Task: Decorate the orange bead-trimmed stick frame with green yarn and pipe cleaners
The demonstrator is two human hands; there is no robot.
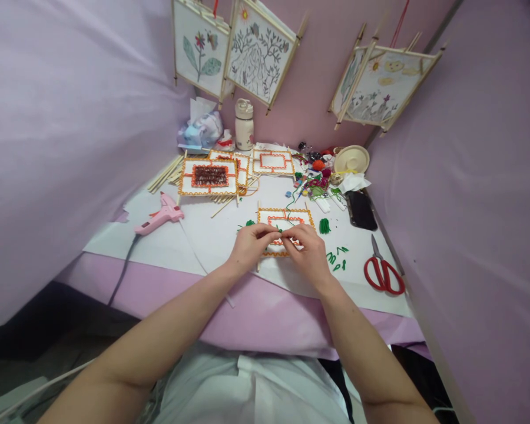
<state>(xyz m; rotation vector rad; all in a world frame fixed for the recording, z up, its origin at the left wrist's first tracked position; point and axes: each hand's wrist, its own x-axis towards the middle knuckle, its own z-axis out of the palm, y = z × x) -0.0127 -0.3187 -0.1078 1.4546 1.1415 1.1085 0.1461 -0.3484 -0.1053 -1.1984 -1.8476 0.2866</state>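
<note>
My left hand (255, 243) and my right hand (306, 247) meet fingertip to fingertip, both pinched on a small length of green yarn (280, 231). They hover over a rectangular stick frame (310, 215) trimmed with orange and red yarn, partly hidden by my hands. A green strand runs from near my fingers up toward the back of the table. To the right of my right hand lies a small green yarn bundle (324, 226), with several cut green pieces (343, 249) below it. More green yarn (249, 224) shows beside my left hand.
A pink glue gun (161, 216) lies at left, its cord over the table edge. Red-handled scissors (383, 272) and a black phone (361, 211) are at right. Finished-looking frames (209, 176), a bottle (244, 125) and a yarn pile (315, 182) stand behind. Painted hangings (261, 56) hang above.
</note>
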